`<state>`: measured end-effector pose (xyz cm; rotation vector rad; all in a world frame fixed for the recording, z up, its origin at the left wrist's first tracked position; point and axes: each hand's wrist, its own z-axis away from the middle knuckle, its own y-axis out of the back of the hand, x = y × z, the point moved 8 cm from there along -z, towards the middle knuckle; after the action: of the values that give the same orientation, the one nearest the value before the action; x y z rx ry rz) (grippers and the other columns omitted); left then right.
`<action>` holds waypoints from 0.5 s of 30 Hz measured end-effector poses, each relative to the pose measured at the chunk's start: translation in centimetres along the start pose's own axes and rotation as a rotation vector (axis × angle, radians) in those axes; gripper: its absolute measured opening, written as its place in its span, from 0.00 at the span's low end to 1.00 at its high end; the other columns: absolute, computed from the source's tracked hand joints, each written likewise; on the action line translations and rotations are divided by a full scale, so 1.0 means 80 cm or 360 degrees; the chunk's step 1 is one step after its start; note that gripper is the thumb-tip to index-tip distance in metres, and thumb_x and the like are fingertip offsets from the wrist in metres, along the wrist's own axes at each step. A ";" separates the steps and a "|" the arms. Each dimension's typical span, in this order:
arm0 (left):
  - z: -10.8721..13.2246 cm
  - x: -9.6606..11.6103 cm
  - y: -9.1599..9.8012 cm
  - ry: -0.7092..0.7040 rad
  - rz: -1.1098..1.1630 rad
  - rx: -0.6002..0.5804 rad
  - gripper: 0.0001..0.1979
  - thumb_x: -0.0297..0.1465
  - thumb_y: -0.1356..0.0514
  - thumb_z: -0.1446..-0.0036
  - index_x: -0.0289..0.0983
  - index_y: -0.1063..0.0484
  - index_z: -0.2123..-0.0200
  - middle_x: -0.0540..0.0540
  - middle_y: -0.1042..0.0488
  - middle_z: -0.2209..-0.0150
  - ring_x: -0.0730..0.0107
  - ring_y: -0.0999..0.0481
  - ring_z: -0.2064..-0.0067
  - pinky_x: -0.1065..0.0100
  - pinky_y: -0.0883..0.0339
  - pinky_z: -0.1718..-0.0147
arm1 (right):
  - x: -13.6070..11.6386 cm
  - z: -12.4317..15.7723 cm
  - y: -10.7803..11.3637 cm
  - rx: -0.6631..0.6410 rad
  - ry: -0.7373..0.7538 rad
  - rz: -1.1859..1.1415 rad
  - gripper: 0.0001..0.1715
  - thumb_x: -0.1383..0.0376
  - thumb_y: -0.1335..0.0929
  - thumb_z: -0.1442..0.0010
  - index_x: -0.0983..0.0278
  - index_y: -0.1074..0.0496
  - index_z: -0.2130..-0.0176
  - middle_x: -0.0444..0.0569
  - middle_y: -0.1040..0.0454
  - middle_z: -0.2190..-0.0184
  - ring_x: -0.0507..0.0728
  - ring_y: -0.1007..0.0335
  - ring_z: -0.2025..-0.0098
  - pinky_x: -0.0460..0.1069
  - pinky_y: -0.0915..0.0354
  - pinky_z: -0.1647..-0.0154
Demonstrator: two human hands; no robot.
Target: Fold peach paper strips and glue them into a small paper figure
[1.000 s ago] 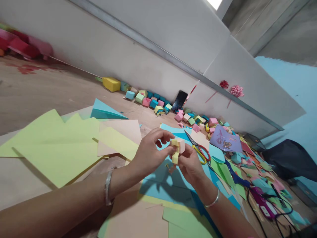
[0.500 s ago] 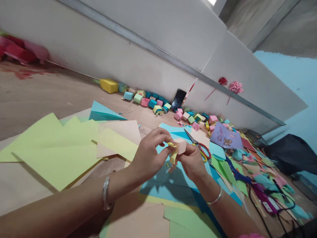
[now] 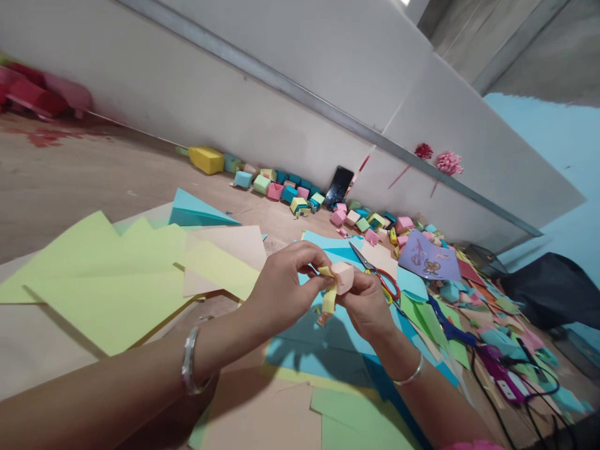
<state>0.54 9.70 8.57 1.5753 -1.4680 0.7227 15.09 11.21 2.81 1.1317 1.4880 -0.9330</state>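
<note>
The left hand (image 3: 290, 278) pinches a yellow strip (image 3: 330, 301) beside a small pink box (image 3: 344, 277), which the right hand (image 3: 369, 305) grips, apparently steadying it, above blue paper (image 3: 304, 330).

No readable lettering or numbers.

Peach block (image 3: 344, 278) and yellow strip (image 3: 329, 300) near centre: matt, smooth paper. Shiny metal bangle (image 3: 188, 361) between seven and eight o'clock. Toward four o'clock, metal-bladed scissors (image 3: 376, 270) and a glossy magenta plastic tool (image 3: 504, 375).
</note>
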 end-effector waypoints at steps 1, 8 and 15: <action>0.000 -0.004 0.000 0.0080 0.0051 -0.0005 0.07 0.20 0.36 0.52 0.36 0.29 0.75 0.50 0.26 0.69 0.70 0.28 0.63 0.69 0.34 0.65 | -0.001 0.000 -0.001 -0.0009 0.0011 -0.0001 0.08 0.70 0.24 0.54 0.60 0.20 0.70 0.45 0.26 0.66 0.53 0.32 0.63 0.47 0.32 0.65; -0.002 -0.009 0.000 0.0217 0.0232 -0.0010 0.05 0.22 0.35 0.55 0.35 0.28 0.77 0.49 0.26 0.71 0.70 0.27 0.65 0.69 0.32 0.65 | -0.009 0.002 -0.007 -0.0057 -0.0003 -0.0043 0.12 0.72 0.25 0.54 0.59 0.20 0.67 0.44 0.26 0.65 0.51 0.32 0.64 0.45 0.33 0.65; -0.004 -0.020 0.005 0.0335 0.0438 0.0110 0.10 0.24 0.34 0.56 0.35 0.28 0.67 0.52 0.27 0.70 0.73 0.27 0.69 0.69 0.30 0.67 | -0.008 0.000 -0.007 -0.0021 -0.0028 -0.0139 0.14 0.70 0.25 0.53 0.58 0.20 0.63 0.44 0.25 0.67 0.52 0.32 0.65 0.47 0.33 0.64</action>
<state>-0.05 10.80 7.46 1.3145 -1.5301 1.0748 14.59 10.94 3.47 1.0533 1.5371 -0.9886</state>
